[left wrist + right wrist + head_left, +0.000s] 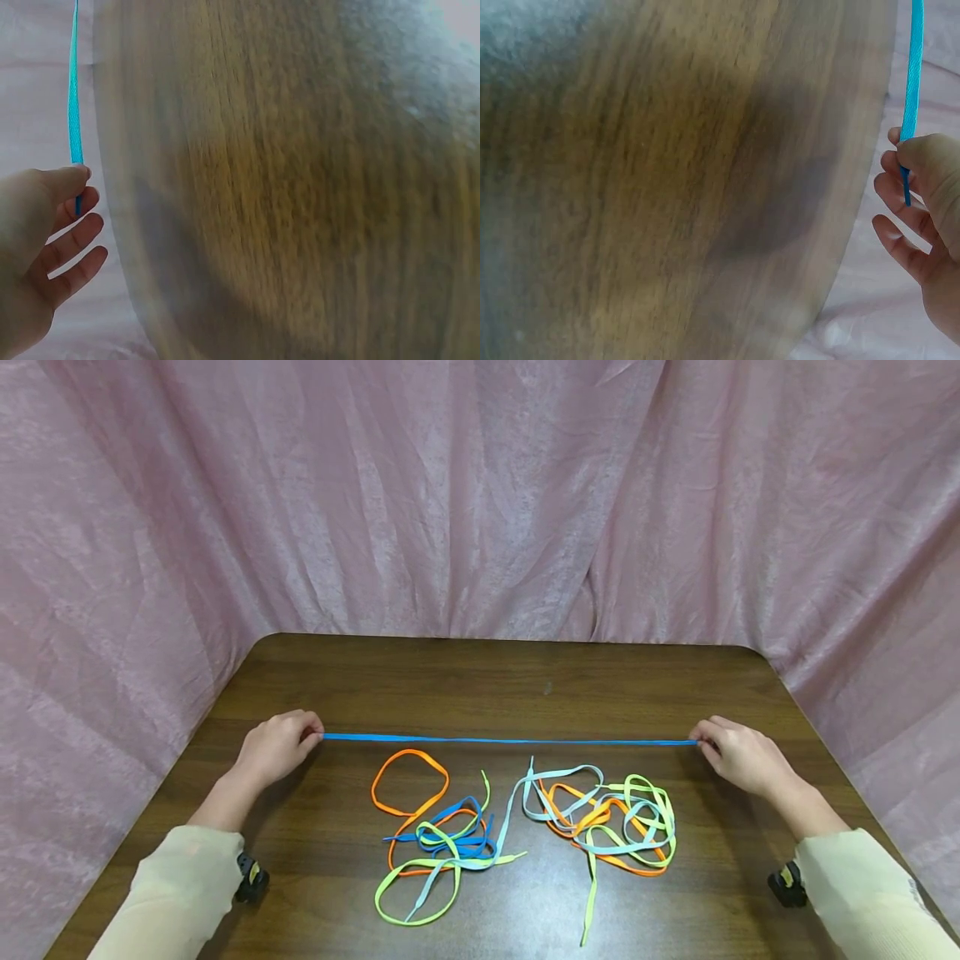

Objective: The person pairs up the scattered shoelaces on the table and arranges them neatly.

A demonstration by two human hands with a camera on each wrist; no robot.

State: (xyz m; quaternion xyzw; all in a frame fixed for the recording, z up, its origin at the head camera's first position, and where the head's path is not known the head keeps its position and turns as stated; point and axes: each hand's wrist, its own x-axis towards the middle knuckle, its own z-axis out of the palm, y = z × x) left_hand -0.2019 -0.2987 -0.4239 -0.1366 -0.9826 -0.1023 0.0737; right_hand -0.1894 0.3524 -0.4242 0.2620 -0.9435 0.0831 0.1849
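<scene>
A blue shoelace (510,741) is stretched straight from side to side above the table, behind the loose laces. At its left end, my left hand (279,745) pinches it between thumb and index finger. My right hand (738,752) pinches the opposite end. In the left wrist view the blue shoelace (74,112) runs up from the thumb, its tip poking out below the grip. The right wrist view shows the same shoelace (913,75) between thumb and fingers, with its narrow tip (907,191) hanging past them.
Two tangled heaps of laces lie on the wooden table (315,893). The left heap has an orange lace (375,777), a darker blue lace (472,846), and a green lace (386,906). A light blue lace (510,810) links it to the right heap. Pink curtain (480,502) surrounds the table.
</scene>
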